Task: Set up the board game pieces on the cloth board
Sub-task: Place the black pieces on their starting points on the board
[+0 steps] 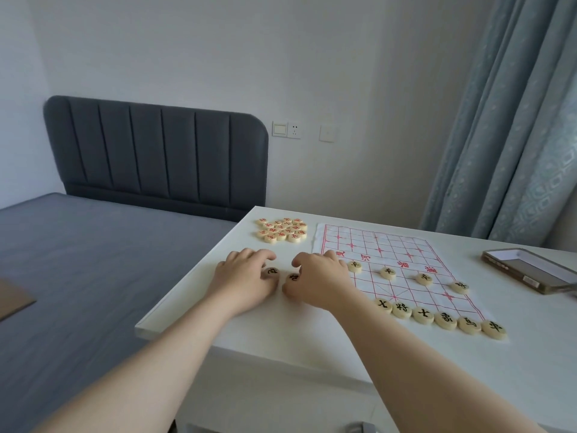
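Two bare forearms reach in from six o'clock over a white table (281,335). A cloth board (384,245) with a red grid lies flat on it, toward three o'clock of the hands. Further toward three o'clock sits an open brown box (527,270). A heap of red-lettered pieces (282,230) waits off the cloth at twelve o'clock of the hands. Six black-lettered pieces form the back row (443,318) along the cloth's near edge, at four o'clock, with four pawns (406,275) spaced above them. The left hand (246,276) curls its fingers and thumb round one black disc (271,271); the right hand (318,279) pinches a second disc (293,278) just beside it, both off the cloth's left edge. Black's side looks partly laid. Next, each disc likely needs carrying toward three o'clock onto its own grid crossing, without nudging pawns.
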A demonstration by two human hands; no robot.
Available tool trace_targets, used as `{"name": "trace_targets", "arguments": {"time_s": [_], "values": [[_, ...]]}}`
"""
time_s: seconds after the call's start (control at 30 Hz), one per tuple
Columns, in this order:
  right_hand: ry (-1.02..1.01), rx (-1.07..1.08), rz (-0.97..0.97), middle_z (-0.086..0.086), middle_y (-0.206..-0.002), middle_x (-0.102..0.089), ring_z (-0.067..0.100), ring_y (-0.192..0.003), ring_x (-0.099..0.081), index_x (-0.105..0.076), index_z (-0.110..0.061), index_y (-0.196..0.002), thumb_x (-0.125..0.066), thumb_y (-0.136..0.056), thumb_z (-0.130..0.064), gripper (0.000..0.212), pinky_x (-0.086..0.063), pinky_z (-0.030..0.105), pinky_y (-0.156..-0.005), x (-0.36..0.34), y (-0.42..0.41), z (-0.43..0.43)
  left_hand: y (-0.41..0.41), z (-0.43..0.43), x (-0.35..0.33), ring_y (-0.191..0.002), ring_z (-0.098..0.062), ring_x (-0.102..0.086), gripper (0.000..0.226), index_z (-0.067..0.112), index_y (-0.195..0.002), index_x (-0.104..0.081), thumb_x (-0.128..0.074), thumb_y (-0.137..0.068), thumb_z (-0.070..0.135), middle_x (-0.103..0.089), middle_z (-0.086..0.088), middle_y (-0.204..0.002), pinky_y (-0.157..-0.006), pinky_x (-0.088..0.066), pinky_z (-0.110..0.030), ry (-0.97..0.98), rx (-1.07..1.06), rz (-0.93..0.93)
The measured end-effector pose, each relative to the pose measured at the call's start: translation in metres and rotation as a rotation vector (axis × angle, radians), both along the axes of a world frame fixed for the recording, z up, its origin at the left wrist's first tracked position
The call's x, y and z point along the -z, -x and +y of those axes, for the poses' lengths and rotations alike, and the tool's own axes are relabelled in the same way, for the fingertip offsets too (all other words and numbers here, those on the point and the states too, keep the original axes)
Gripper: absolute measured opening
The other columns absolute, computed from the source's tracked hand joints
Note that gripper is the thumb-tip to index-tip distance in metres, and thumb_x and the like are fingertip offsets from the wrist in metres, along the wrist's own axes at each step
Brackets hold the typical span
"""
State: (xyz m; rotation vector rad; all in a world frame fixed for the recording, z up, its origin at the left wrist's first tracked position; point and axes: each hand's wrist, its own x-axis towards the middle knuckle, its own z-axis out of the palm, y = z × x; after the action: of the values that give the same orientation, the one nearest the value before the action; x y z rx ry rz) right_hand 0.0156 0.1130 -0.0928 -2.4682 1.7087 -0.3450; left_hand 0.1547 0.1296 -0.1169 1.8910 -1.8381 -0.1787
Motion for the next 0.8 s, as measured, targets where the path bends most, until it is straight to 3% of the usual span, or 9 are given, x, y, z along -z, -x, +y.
{"name": "trace_targets", "arguments": {"time_s": [0.13, 0.33, 0.5, 0.57, 0.67, 0.8], "values": [[0.016, -0.030, -0.034, -0.002, -0.122, -0.059, 0.023, -0.119, -0.035, -0.052, -0.025, -0.125, -0.046, -0.090, -0.028, 0.035, -0.027, 0.030, -0.088, 0.003, 0.001, -0.001, -0.002, 0.000, 0.000, -0.124, -0.018, -0.033, 0.033, 0.043, -0.123, -0.049, -0.037, -0.094, 0.031, -0.049, 0.009, -0.126, -0.101, -0.025, -0.029, -0.023, 0.043, -0.024], [-0.007, -0.057, -0.124, -0.007, -0.123, -0.059, 0.019, -0.124, -0.034, -0.045, -0.027, -0.131, -0.044, -0.090, -0.025, 0.040, -0.026, 0.030, -0.098, 0.004, 0.003, -0.003, -0.002, -0.001, 0.001, -0.122, -0.020, -0.035, 0.035, 0.039, -0.125, -0.045, -0.044, -0.090, 0.039, -0.049, 0.005, -0.119, -0.100, -0.028, -0.030, -0.022, -0.008, -0.011], [0.046, -0.064, -0.164, -0.007, -0.118, -0.062, 0.019, -0.120, -0.037, -0.048, -0.026, -0.128, -0.046, -0.091, -0.026, 0.037, -0.028, 0.030, -0.095, 0.007, 0.004, -0.005, -0.003, -0.002, 0.002, -0.121, -0.019, -0.035, 0.028, 0.039, -0.117, -0.055, -0.043, -0.092, 0.039, -0.050, 0.005, -0.118, -0.099, -0.028, -0.029, -0.033, 0.027, -0.026], [0.054, -0.054, -0.201, -0.006, -0.117, -0.062, 0.020, -0.119, -0.037, -0.049, -0.025, -0.127, -0.049, -0.091, -0.029, 0.036, -0.028, 0.030, -0.093, 0.005, 0.009, -0.006, -0.003, -0.002, 0.001, -0.118, -0.020, -0.038, 0.024, 0.034, -0.111, -0.059, -0.048, -0.091, 0.039, -0.052, 0.003, -0.113, -0.097, -0.032, -0.030, -0.019, 0.016, 0.026], [0.065, -0.006, -0.256, -0.003, -0.115, -0.062, 0.021, -0.117, -0.039, -0.052, -0.024, -0.123, -0.050, -0.090, -0.028, 0.033, -0.034, 0.032, -0.093, -0.002, 0.027, -0.010, 0.006, -0.004, -0.007, -0.115, -0.020, -0.044, 0.017, 0.026, -0.103, -0.063, -0.056, -0.088, 0.033, -0.053, 0.003, -0.105, -0.097, -0.038, -0.033, 0.073, 0.041, 0.244], [0.095, 0.067, -0.286, -0.005, -0.109, -0.065, 0.021, -0.113, -0.044, -0.055, -0.022, -0.114, -0.051, -0.090, -0.026, 0.025, -0.040, 0.035, -0.091, -0.008, 0.064, -0.013, 0.045, -0.013, -0.020, -0.109, -0.015, -0.047, 0.021, 0.021, -0.105, -0.064, -0.061, -0.086, 0.030, -0.058, 0.005, -0.107, -0.093, -0.039, -0.029, 0.159, 0.180, 0.223]]}}
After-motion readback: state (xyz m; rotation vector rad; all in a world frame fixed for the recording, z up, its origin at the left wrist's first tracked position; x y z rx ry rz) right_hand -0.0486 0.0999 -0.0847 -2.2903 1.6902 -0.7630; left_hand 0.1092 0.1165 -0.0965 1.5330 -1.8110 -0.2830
